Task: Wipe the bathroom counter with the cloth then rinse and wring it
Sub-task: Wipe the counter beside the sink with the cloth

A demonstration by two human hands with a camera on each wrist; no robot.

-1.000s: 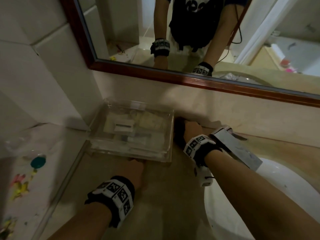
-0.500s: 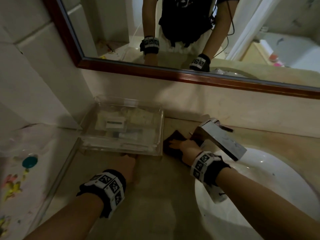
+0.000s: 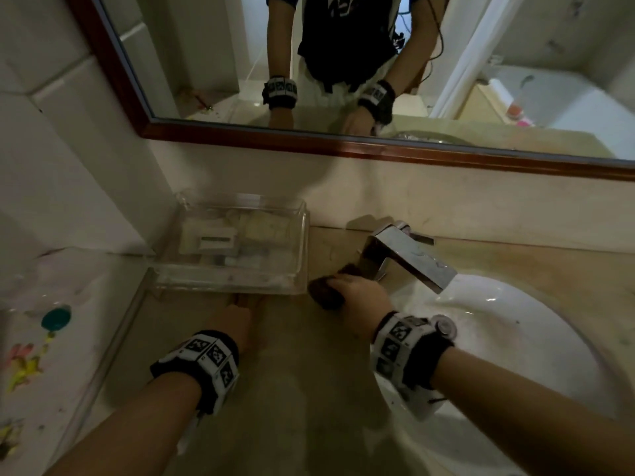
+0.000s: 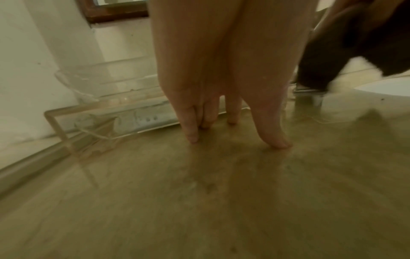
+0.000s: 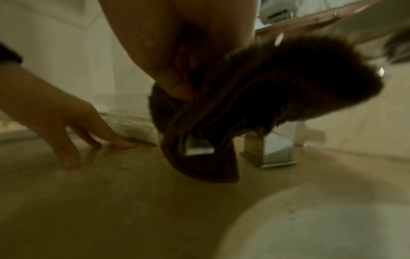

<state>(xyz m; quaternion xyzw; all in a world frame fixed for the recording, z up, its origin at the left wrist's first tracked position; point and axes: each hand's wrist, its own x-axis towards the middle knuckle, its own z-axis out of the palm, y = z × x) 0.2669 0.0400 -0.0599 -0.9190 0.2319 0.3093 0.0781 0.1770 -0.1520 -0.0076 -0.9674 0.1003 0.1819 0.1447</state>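
My right hand (image 3: 354, 292) grips a bunched dark brown cloth (image 3: 324, 293) just left of the faucet base, between the clear tray and the sink. In the right wrist view the cloth (image 5: 266, 98) hangs folded from my curled fingers, its lower corner close above the beige counter (image 5: 133, 210). My left hand (image 3: 240, 314) rests on the counter (image 3: 302, 379) in front of the tray. Its fingertips (image 4: 193, 138) are straight and press the surface, holding nothing. The cloth (image 4: 355, 49) shows dark at the upper right of the left wrist view.
A clear plastic tray (image 3: 299, 242) with small toiletries sits at the back left against the wall. The chrome faucet (image 3: 409, 255) overhangs the white sink (image 3: 515, 338) on the right. A framed mirror (image 3: 343, 142) runs above. A paint-stained white surface (image 3: 51, 338) lies to the left.
My right hand has pulled the cloth from the back wall beside the tray toward me, to the front of the faucet base. My left hand has stayed on the counter.
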